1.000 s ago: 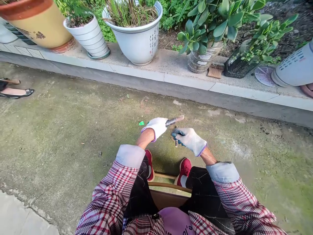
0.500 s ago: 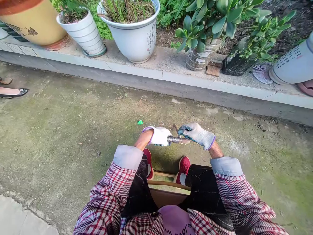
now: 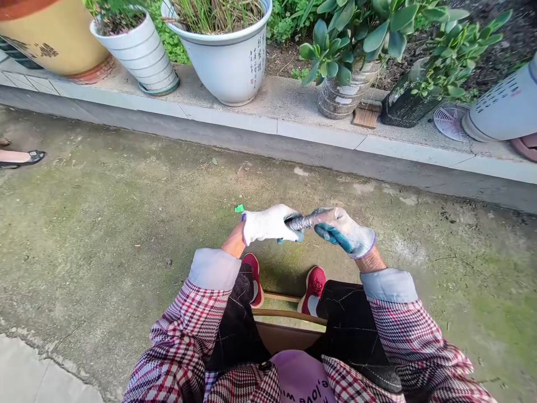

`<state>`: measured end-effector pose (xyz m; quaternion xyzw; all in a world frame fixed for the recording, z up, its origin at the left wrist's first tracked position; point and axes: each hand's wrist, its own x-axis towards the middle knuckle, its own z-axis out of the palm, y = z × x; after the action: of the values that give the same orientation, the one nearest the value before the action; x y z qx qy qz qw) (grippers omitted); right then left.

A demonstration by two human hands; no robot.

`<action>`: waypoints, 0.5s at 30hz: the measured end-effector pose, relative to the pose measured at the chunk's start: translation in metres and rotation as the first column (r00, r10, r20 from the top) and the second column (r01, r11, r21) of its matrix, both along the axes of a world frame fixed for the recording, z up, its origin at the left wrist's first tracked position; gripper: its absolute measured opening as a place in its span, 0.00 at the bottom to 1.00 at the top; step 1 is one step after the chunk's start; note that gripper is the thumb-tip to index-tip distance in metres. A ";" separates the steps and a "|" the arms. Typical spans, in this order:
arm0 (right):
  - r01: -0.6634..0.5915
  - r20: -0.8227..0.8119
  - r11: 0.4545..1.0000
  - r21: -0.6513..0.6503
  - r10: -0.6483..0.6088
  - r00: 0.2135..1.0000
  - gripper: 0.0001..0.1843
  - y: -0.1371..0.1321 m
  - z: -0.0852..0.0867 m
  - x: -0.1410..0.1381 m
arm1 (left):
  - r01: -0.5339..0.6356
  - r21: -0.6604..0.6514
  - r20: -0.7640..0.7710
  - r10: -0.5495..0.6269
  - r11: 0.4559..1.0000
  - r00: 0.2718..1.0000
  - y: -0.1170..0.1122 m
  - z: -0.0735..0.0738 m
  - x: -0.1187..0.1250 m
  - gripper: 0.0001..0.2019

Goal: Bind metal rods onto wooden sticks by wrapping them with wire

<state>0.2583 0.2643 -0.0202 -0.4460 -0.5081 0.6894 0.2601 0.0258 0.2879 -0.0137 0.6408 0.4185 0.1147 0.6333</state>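
Both my hands wear white knit gloves with blue-green coated palms. They hang over the ground in front of my knees. My left hand [image 3: 272, 224] is closed round one end of a wire-wrapped stick [image 3: 302, 222], its silvery coils showing between the two hands. At the stick's other, bare brownish end, my right hand [image 3: 346, 230] is closed with its fingers curled below. Some blur hides exactly how those fingers meet the stick. A small green scrap [image 3: 239, 208] lies on the ground just beyond my left wrist.
A low tiled ledge [image 3: 235, 124] runs across ahead, bearing several potted plants, among them a large white pot [image 3: 222, 64], and a brush [image 3: 367, 115]. Another person's black shoe [image 3: 31, 158] shows at far left. My red shoes [image 3: 314, 282] rest on mossy concrete.
The stick has risen and its right end now tilts upward. My right hand has gone from pinching a thin brown piece above the stick to closing at its end.
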 end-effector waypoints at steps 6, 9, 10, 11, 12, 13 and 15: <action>0.144 -0.201 0.983 -0.116 -0.166 0.965 0.24 -0.005 -0.002 -0.006 | -0.111 -0.136 0.265 0.144 0.985 0.954 -0.004 0.030 0.014 0.24; 0.147 -0.268 0.982 -0.114 -0.173 0.948 0.22 -0.007 0.006 -0.010 | -0.086 -0.262 0.386 0.186 0.961 0.904 -0.005 0.035 0.014 0.24; 0.159 -0.254 0.982 -0.105 -0.181 0.950 0.21 -0.008 0.010 -0.011 | -0.088 -0.288 0.407 0.205 0.954 0.890 -0.005 0.034 0.013 0.23; 0.180 -0.221 0.979 -0.094 -0.197 0.955 0.20 -0.009 0.013 -0.013 | -0.090 -0.309 0.427 0.222 0.947 0.877 -0.005 0.032 0.012 0.23; 0.212 -0.175 0.974 -0.076 -0.222 0.959 0.20 -0.010 0.017 -0.015 | -0.094 -0.329 0.449 0.243 0.940 0.860 -0.005 0.029 0.011 0.23; 0.252 -0.124 0.967 -0.044 -0.256 0.959 0.20 -0.011 0.020 -0.017 | -0.094 -0.349 0.475 0.263 0.932 0.840 -0.005 0.025 0.011 0.23; 0.335 -0.028 0.939 0.076 -0.334 0.942 0.19 -0.014 0.025 -0.022 | -0.077 -0.379 0.522 0.282 0.922 0.805 -0.005 0.019 0.010 0.24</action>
<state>0.2361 0.2506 0.0045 -0.5100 -0.4501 0.6177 0.3946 0.0355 0.2834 0.0053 0.4154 0.2840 0.2864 0.8153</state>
